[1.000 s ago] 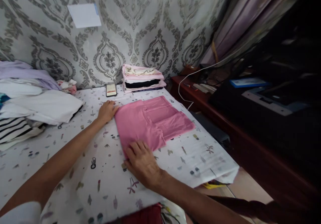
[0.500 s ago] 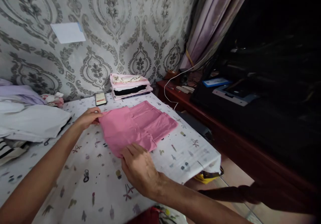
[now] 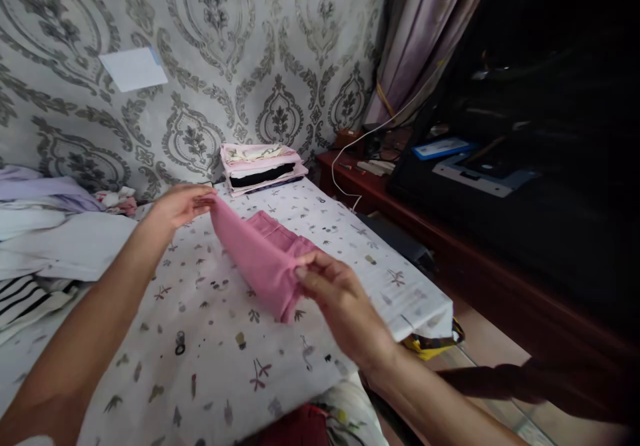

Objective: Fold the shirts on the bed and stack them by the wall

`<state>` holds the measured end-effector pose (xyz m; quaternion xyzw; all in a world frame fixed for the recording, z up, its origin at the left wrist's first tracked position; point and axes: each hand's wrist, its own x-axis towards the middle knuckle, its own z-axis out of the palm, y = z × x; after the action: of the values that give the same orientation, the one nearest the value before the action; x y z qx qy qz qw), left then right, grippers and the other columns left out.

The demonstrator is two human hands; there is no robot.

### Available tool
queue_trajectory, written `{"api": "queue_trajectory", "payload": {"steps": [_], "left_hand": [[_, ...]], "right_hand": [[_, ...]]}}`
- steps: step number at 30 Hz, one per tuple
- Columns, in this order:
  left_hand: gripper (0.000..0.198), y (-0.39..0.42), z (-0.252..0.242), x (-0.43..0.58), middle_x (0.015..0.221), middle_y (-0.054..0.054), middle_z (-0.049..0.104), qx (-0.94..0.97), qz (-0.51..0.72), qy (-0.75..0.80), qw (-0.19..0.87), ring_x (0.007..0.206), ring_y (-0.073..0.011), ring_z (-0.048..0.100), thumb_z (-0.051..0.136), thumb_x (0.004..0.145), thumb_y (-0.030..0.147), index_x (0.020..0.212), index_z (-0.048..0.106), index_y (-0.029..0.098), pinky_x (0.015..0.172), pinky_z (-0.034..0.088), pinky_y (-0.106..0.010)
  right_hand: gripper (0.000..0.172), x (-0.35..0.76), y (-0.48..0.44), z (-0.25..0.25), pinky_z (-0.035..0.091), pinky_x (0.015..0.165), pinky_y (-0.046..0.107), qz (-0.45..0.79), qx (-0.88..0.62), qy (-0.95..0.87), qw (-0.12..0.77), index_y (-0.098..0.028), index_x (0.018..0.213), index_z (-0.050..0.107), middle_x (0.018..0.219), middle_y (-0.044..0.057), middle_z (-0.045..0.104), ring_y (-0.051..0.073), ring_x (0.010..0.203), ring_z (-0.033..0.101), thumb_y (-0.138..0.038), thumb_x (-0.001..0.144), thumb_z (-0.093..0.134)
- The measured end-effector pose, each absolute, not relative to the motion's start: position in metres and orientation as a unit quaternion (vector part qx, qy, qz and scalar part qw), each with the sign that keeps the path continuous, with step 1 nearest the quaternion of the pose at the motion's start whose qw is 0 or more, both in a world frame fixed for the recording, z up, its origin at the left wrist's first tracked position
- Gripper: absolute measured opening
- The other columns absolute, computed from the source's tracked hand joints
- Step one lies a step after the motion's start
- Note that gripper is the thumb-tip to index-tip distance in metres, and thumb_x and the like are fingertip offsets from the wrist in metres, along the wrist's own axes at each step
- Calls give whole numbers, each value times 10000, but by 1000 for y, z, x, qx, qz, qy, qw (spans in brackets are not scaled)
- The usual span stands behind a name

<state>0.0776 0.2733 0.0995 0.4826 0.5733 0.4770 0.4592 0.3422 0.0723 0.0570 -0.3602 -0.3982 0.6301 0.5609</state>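
A pink folded garment [image 3: 257, 253] is lifted at its near edge above the patterned white sheet [image 3: 210, 339]. My left hand [image 3: 181, 204] pinches its far left corner, fingers closed on the cloth. My right hand [image 3: 340, 303] grips the near corner, fingers wrapped over the fabric. The raised half of the garment hangs between both hands and folds over the part still lying on the sheet.
A stack of folded clothes [image 3: 261, 167] sits at the back by the patterned wall. A heap of unfolded laundry [image 3: 45, 233] lies at the left. A dark wooden cabinet [image 3: 450, 233] with a white cable and dark equipment stands at the right.
Both hands have taken hold of the garment's left edge and lifted it up and to the right, folding it over. The phone behind my left hand is now hidden.
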Motion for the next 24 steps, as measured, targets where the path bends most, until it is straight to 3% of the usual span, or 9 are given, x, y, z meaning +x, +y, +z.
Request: {"api": "queue_trajectory", "payload": {"steps": [5, 8, 10, 12, 14, 17, 19, 22, 24], "left_hand": [[34, 318, 59, 153, 738, -150, 753, 479, 385, 547, 569, 718, -246, 745, 708, 737, 123, 750, 680, 109, 762, 622, -377], [91, 326, 27, 177, 749, -173, 757, 489, 357, 549, 576, 735, -277, 751, 741, 724, 116, 796, 685, 108, 803, 611, -433], [178, 324, 12, 182, 798, -152, 769, 501, 360, 544, 568, 812, -272, 758, 743, 739, 117, 909, 690, 127, 872, 592, -425], [277, 316, 3, 181, 891, -122, 779, 514, 380, 539, 549, 939, -253, 748, 716, 790, 141, 1064, 678, 161, 961, 553, -406], [328, 303, -1, 180, 1060, -108, 767, 598, 388, 509, 483, 1098, -244, 700, 658, 864, 193, 1192, 653, 192, 1061, 486, -419], [392, 278, -10, 185, 1389, -106, 631, 795, 310, 416, 314, 1322, -253, 553, 506, 984, 329, 1347, 591, 208, 1165, 369, -458], [484, 265, -21, 192, 1545, -95, 482, 873, 213, 372, 233, 1443, -253, 416, 375, 1033, 423, 1457, 496, 222, 1217, 276, -476], [587, 268, -35, 197, 1647, -67, 297, 911, 100, 365, 166, 1541, -229, 200, 280, 1041, 502, 1556, 347, 228, 1265, 86, -474], [638, 287, -39, 191, 1670, -63, 216, 906, 58, 391, 152, 1558, -224, 121, 273, 1030, 541, 1582, 284, 221, 1261, 19, -481]], "right_hand": [[187, 399, 126, 14, 536, 645, 268, 629, -450, -212, 597, -168, 685, 620, 670, -21, 613, 113, 625, 584, -200, 666, 804], [180, 423, 144, -13, 560, 654, 296, 622, -513, -167, 567, -176, 669, 581, 655, 7, 630, 137, 633, 620, -143, 687, 757], [149, 434, 146, -23, 574, 678, 346, 601, -542, -217, 545, -180, 731, 594, 706, 42, 658, 173, 672, 647, -203, 732, 741], [184, 439, 142, -24, 575, 713, 409, 498, -593, -323, 544, -183, 857, 626, 817, 77, 678, 215, 738, 656, -302, 766, 732], [282, 433, 136, -19, 561, 795, 477, 315, -634, -468, 529, -188, 1020, 648, 991, 123, 681, 264, 864, 655, -386, 823, 678], [429, 402, 131, -15, 465, 1022, 538, 110, -588, -687, 413, -169, 1272, 617, 1322, 183, 603, 325, 1200, 572, -428, 947, 506], [600, 376, 133, -22, 332, 1151, 559, 56, -547, -778, 304, -119, 1439, 506, 1503, 205, 477, 350, 1409, 404, -486, 965, 477], [874, 349, 136, -46, 150, 1201, 630, 24, -550, -815, 180, -34, 1527, 375, 1584, 273, 342, 402, 1507, 220, -633, 908, 522], [913, 345, 137, -59, 91, 1192, 666, 21, -554, -819, 144, -41, 1539, 360, 1598, 285, 300, 414, 1518, 179, -675, 899, 507]]}}
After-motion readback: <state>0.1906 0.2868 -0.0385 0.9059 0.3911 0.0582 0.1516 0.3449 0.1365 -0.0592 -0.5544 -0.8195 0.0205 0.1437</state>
